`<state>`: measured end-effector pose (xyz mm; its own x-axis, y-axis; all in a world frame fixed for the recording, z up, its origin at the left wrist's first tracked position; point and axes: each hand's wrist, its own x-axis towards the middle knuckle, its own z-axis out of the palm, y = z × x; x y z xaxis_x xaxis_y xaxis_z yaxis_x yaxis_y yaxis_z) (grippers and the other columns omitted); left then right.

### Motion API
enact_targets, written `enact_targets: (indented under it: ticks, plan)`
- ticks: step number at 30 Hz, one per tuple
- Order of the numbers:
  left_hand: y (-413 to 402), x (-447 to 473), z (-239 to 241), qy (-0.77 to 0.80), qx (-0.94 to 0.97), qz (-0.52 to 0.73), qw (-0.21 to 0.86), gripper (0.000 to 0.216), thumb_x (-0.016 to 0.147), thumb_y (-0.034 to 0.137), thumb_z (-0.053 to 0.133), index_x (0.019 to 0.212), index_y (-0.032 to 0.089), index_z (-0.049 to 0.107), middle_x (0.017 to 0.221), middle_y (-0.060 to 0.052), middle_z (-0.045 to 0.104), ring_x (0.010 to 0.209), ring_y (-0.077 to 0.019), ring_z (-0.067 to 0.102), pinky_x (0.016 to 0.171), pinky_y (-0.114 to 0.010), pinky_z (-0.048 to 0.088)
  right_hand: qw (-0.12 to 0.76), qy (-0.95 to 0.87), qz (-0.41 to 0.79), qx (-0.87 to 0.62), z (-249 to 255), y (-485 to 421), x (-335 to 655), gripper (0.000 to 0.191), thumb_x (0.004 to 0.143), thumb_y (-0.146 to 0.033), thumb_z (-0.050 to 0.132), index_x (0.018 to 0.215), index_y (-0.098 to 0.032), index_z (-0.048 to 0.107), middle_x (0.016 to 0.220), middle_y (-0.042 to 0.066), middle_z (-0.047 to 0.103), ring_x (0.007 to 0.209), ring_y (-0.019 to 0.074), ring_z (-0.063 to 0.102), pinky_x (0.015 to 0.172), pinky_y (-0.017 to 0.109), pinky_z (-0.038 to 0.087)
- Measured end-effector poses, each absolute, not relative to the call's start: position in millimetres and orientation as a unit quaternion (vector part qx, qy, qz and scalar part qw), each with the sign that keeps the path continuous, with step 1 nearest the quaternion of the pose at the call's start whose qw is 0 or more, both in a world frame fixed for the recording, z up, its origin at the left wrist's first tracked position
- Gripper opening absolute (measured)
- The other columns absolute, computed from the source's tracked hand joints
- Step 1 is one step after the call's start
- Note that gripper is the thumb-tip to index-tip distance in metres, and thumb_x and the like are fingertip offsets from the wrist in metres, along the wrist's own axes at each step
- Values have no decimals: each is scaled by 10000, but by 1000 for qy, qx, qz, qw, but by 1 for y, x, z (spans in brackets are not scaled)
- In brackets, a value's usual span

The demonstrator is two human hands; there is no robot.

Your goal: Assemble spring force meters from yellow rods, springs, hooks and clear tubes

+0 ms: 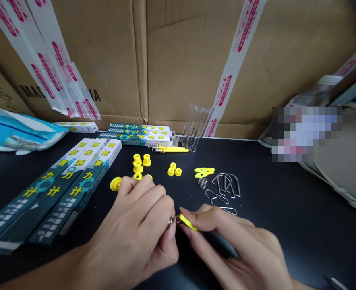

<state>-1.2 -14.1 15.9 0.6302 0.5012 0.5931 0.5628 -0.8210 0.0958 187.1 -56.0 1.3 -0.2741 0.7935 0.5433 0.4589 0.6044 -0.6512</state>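
Near the front of the black table, my left hand (138,225) is closed around a small metal spring (171,220), with only its looped end showing. My right hand (238,241) pinches a flat yellow plastic piece (188,222) between thumb and forefinger. The spring's loop meets the tip of that piece; whether it is hooked through cannot be made out. Just beyond lie yellow flanged caps (137,166), small yellow rings (174,169), yellow plastic tabs (204,172), small coil springs (202,183) and bent wire hooks (226,184).
Long green-and-white boxes (75,177) lie at the left, with more boxes (135,135) at the back. Clear tubes (196,127) stand beside yellow rods (173,149). A blue packet (23,129) is far left; a plastic bottle (313,94) and beige bag (341,161) are right. Cardboard (178,60) walls the back.
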Motion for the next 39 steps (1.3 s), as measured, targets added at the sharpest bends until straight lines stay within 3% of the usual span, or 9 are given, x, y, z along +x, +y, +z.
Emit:
enact_targets:
  ticks: [5,14,20,28,39]
  plan:
    - [-16,0,17,-283,-901,-319,76,256,841,40,414,650,183,505,627,-3,494,663,-192,398,621,-357,297,442,-791,196,-375,5,-55,190,265,905,-13,602,1015,-254,597,865,6,745,690,142,687,680,226,598]
    - [-19,1,17,-287,-898,-321,93,272,829,41,409,632,181,533,609,-12,520,651,-194,421,616,-363,295,421,-809,195,-362,9,-55,195,237,906,-27,606,1011,-237,635,833,23,749,703,158,692,662,225,610]
    - [-15,-2,12,-293,-889,-344,74,246,873,50,429,677,194,463,646,9,471,674,-183,387,634,-363,294,427,-781,196,-411,10,-50,196,261,914,-41,595,1059,-249,657,945,11,768,785,159,739,776,233,613]
    - [-15,-3,14,-282,-889,-350,90,232,827,25,428,668,189,466,636,4,463,664,-181,375,619,-368,274,450,-800,143,-369,15,-43,195,287,906,15,565,1053,-220,641,986,27,764,886,146,726,858,232,571]
    - [-14,-4,11,-257,-898,-335,126,234,779,39,436,615,195,495,602,-7,502,649,-189,379,617,-383,257,440,-806,103,-381,10,-45,200,360,884,57,552,1001,-236,725,1079,53,713,970,153,694,839,235,554]
